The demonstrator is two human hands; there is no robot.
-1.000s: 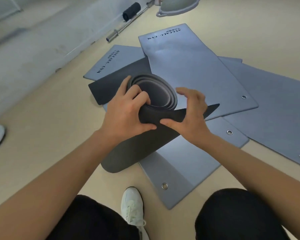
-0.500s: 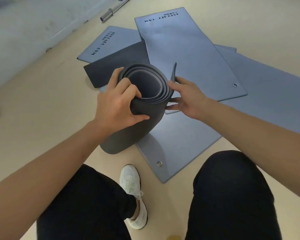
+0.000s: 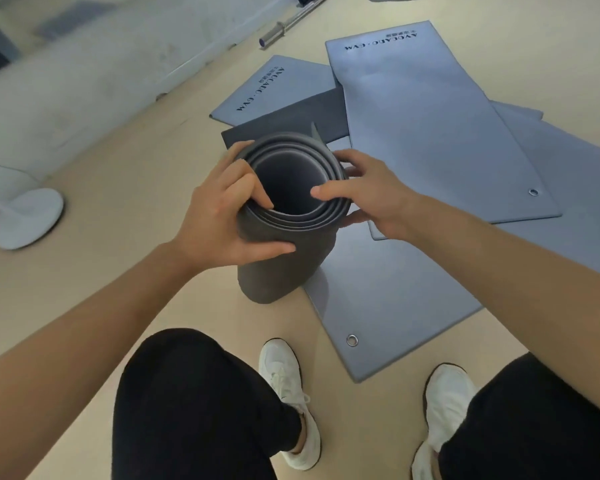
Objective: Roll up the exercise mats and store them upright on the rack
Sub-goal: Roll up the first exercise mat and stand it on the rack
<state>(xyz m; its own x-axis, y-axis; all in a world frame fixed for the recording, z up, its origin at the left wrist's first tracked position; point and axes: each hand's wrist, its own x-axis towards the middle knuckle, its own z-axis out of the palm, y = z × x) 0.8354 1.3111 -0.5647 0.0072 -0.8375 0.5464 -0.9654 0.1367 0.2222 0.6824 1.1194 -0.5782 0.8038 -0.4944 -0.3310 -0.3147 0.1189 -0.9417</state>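
A dark grey rolled mat (image 3: 278, 271) stands nearly upright on the floor in front of me, its open spiral end facing up. My left hand (image 3: 219, 216) grips the roll's top rim, fingers hooked inside and thumb across the outer wall. My right hand (image 3: 368, 192) holds the rim's right side, thumb over the top edge and fingers behind the roll. Several blue-grey mats (image 3: 426, 133) with printed lettering lie flat and overlapping on the floor beyond and under the roll. A dark flat mat (image 3: 291, 119) lies among them. No rack is in view.
A steel barbell (image 3: 291, 24) lies by the wall at the top. A white round base (image 3: 25, 218) sits on the floor at the left. My knees in black trousers and white shoes (image 3: 288, 393) are at the bottom. A mat corner with a metal eyelet (image 3: 352, 340) lies by my feet.
The roll went from leaning to nearly upright. The loose outer flap is wrapped in against the roll. My right hand moved from the flap to the top rim.
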